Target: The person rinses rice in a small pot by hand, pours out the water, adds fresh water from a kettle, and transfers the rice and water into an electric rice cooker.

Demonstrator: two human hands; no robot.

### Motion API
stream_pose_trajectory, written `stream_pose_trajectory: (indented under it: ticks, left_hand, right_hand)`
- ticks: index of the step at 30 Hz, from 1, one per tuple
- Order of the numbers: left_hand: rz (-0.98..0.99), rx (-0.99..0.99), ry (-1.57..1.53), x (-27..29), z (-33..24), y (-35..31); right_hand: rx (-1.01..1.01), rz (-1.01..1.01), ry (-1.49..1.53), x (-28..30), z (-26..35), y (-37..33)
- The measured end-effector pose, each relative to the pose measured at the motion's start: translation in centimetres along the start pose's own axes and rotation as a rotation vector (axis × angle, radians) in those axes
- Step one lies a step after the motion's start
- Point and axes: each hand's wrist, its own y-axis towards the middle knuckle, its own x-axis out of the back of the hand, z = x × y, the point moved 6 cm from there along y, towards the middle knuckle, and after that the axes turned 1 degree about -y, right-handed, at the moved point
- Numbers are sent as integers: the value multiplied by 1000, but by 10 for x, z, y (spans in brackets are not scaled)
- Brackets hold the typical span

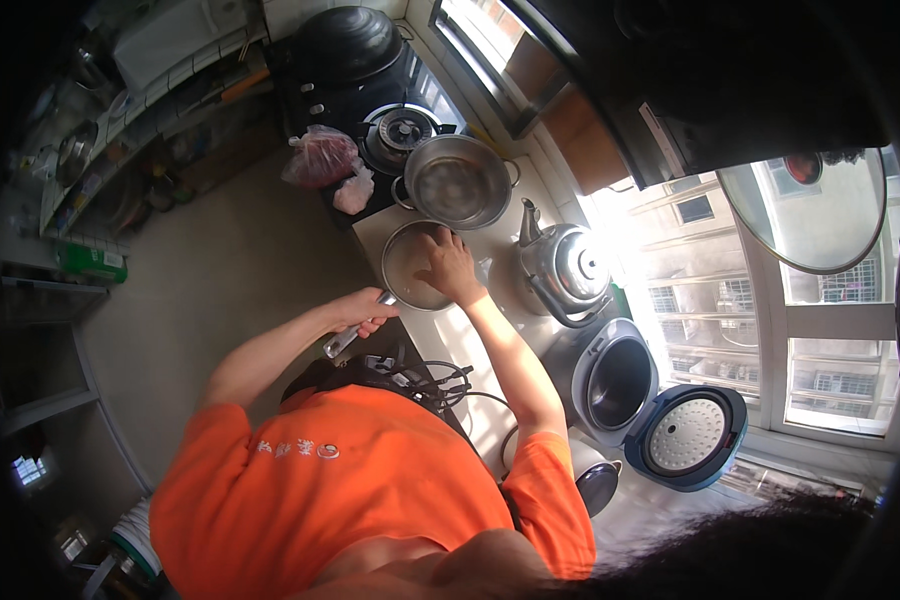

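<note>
Kitchen bench: our left hand, fingers clamped on the pan handle; right hand, fingers spread, inside it. Rinsing looks underway, unfinished.

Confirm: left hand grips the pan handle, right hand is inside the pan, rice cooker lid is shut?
Not quite. In the head view the rice cooker lid is open, swung back. The left hand does grip the pan handle, and the right hand is inside the pan.
</note>
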Motion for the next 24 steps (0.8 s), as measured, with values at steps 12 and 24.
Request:
stream_pose_trajectory:
  ticks: [12, 24]
  left_hand:
    - [-37, -161, 121, 24, -104, 12]
    - [-63, -138, 231, 70, -154, 41]
  right_hand:
    - [112, 109, -154, 17, -25, 48]
    - [-91, 308, -37, 8, -44, 108]
